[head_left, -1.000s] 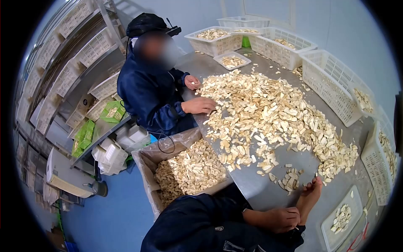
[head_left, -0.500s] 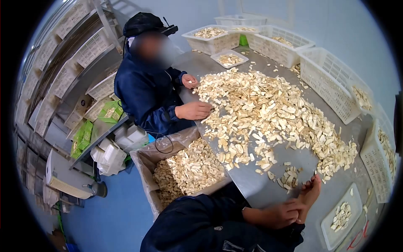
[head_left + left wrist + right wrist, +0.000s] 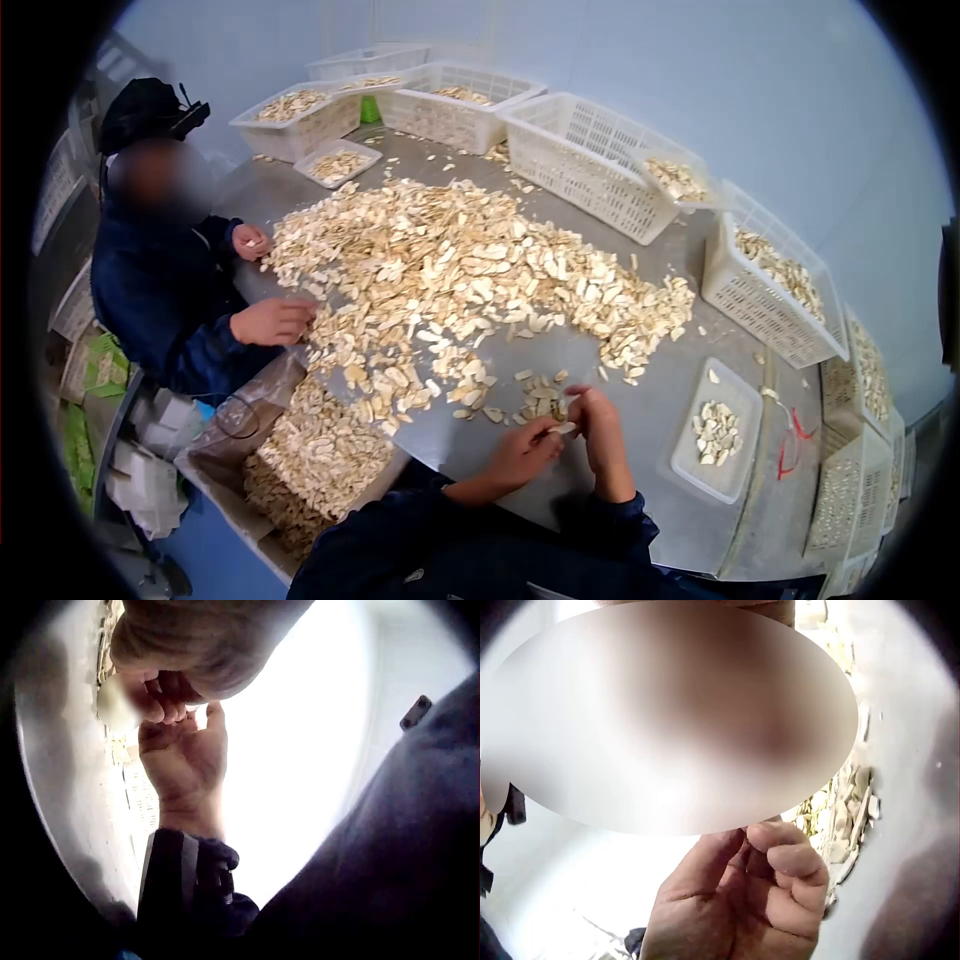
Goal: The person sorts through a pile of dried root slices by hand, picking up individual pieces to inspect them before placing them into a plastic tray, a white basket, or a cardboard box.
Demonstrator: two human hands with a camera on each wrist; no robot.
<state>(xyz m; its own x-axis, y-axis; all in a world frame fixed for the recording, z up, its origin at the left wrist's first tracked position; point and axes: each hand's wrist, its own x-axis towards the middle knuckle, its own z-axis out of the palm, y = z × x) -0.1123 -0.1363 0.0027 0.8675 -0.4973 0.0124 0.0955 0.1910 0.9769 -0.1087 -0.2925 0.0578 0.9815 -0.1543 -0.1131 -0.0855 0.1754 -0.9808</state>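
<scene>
My left hand (image 3: 525, 455) pinches a pale dried slice (image 3: 563, 428) over the near part of the metal table. Facing it, my right hand (image 3: 597, 425) is raised with bent fingers, close beside that slice. In the left wrist view the slice (image 3: 114, 703) juts out from the left hand's fingers, and these partly cover the right hand (image 3: 184, 769). The right wrist view shows the left hand (image 3: 742, 896) with curled fingers; a blur hides most of the rest. Just beyond my hands lies a small group of slices (image 3: 540, 392). I cannot tell what the right fingers hold.
A large heap of slices (image 3: 440, 260) spreads across the table (image 3: 640, 480). To the right is a shallow white tray (image 3: 690, 465) with some slices, near red-handled scissors (image 3: 785, 460). White baskets (image 3: 590, 190) line the far edge. A person (image 3: 160, 290) works at left, behind a lined box (image 3: 215, 440).
My view has swung right, so the scene shifts left. My left hand has moved from beside the right wrist to the right fingertips, and the pinched slice now shows between the hands.
</scene>
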